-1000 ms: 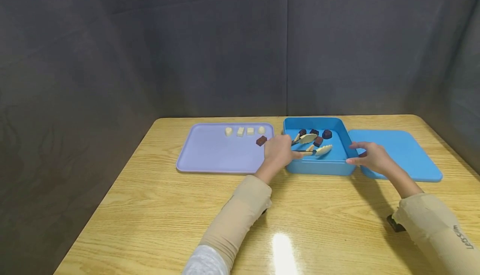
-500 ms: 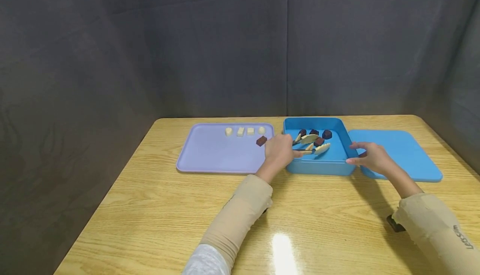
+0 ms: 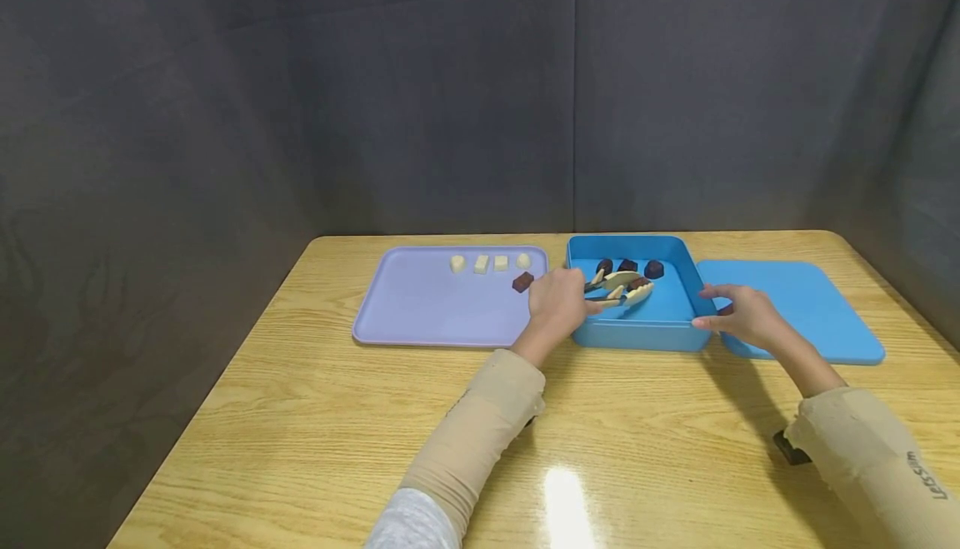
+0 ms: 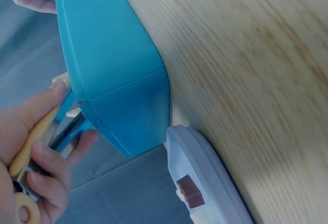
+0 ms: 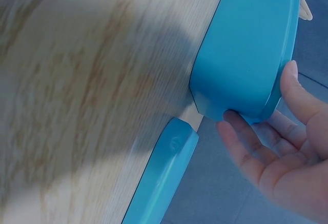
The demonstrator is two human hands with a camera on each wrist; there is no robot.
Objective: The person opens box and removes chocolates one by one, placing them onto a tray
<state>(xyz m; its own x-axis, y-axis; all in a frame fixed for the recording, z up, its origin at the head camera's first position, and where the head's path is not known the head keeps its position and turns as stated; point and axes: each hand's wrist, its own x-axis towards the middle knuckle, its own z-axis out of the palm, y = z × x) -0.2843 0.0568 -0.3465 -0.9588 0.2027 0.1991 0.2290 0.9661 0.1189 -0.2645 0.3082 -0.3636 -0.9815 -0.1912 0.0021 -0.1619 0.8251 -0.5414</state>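
My left hand (image 3: pixel 557 301) grips a pair of tongs (image 3: pixel 621 281) with cream scalloped tips, reaching over the left side of a blue box (image 3: pixel 641 335). Between the tips sits a reddish-brown chocolate (image 3: pixel 641 282), partly hidden by them. Behind it in the box lie three dark chocolates (image 3: pixel 654 269). In the left wrist view, thumb and fingers wrap the tongs' cream-covered handle (image 4: pixel 37 141). My right hand (image 3: pixel 742 316) holds the box at its right front corner; in the right wrist view the thumb lies at the rim and the fingers curl against the outer side wall.
Left of the box lies a lavender tray (image 3: pixel 427 316), bearing several white pieces (image 3: pixel 481 264) in a row and a brown chocolate (image 3: pixel 522 281) near its right edge. A flat blue lid (image 3: pixel 802 307) lies right of the box. A dark curtain (image 3: pixel 450 99) hangs behind the wooden table (image 3: pixel 315 416).
The tongs' tips have drawn closer together around the reddish-brown chocolate, the near tip moving left and back. My right hand and the box have stayed in place.
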